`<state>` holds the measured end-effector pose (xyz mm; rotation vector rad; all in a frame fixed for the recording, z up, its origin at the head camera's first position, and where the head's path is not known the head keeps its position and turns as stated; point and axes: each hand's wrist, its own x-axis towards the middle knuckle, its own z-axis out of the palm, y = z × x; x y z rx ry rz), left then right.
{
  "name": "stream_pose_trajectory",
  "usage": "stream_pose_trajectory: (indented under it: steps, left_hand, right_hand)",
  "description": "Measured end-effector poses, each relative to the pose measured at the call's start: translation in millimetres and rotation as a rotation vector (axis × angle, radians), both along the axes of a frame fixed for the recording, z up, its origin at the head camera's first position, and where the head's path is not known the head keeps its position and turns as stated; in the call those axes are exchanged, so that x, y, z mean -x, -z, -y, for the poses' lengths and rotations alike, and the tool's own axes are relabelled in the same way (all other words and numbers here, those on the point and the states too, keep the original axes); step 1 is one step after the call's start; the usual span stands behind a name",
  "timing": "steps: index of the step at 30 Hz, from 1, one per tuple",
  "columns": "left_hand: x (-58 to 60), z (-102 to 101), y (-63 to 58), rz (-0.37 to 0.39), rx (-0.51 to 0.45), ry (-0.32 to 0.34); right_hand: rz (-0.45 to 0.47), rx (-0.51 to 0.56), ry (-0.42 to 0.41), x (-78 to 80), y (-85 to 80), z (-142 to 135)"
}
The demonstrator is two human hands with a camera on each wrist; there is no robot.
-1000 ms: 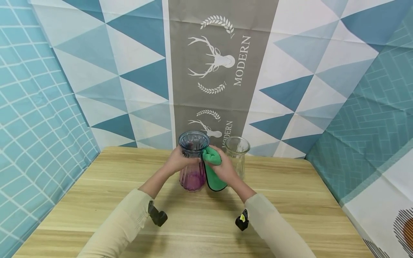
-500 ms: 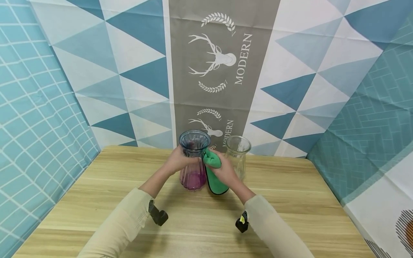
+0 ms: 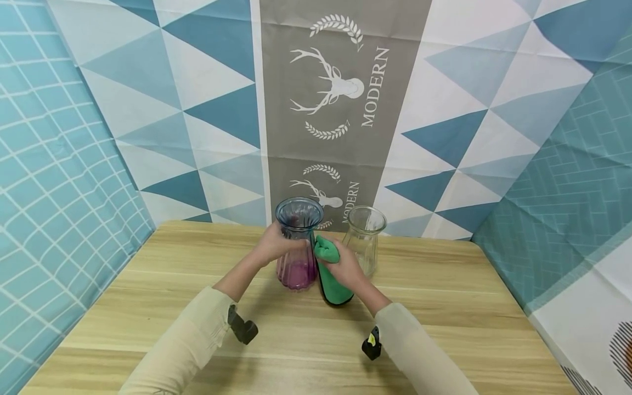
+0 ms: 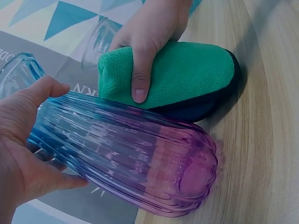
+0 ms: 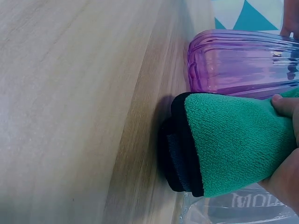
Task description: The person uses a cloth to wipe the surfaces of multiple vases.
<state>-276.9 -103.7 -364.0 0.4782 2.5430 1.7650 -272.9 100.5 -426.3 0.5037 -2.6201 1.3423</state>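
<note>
A ribbed glass vase [image 3: 298,274], blue at the flared rim and purple at the base, stands near the table's back edge. My left hand [image 3: 272,244] grips it below the rim, thumb across the front and fingers around the side. In my right hand [image 3: 348,267] is a folded green cloth [image 4: 191,70] with a dark border, bunched at the top and pinched under the thumb. The cloth lies along the right side of the vase, its lower end hanging close to the tabletop. Whether the fingers behind the cloth touch the glass is hidden.
A clear glass vase [image 3: 366,253] stands just right of the cloth, partly behind my right hand. The wood-grain table [image 3: 296,351] ends at a patterned wall cloth [image 3: 345,109] behind both vases. Tiled-pattern sheets hang at left and right.
My right hand and the cloth have shifted slightly down and to the right along the vase. The left hand keeps its grip on the vase. The head view has tilted down a little.
</note>
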Motion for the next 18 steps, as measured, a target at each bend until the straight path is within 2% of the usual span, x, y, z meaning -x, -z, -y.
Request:
stream_pose_trajectory:
  steps: [9, 18]
  left_hand:
    - [-1.0, 0, -0.1, 0.024, -0.005, -0.016]
    - [2.2, -1, 1.9, -0.014, -0.027, -0.027]
  right_hand:
    - [-0.014, 0.014, -0.033, 2.1, -2.6, -2]
    - [-0.074, 0.081, -0.046, 2.8, -18.1, -2]
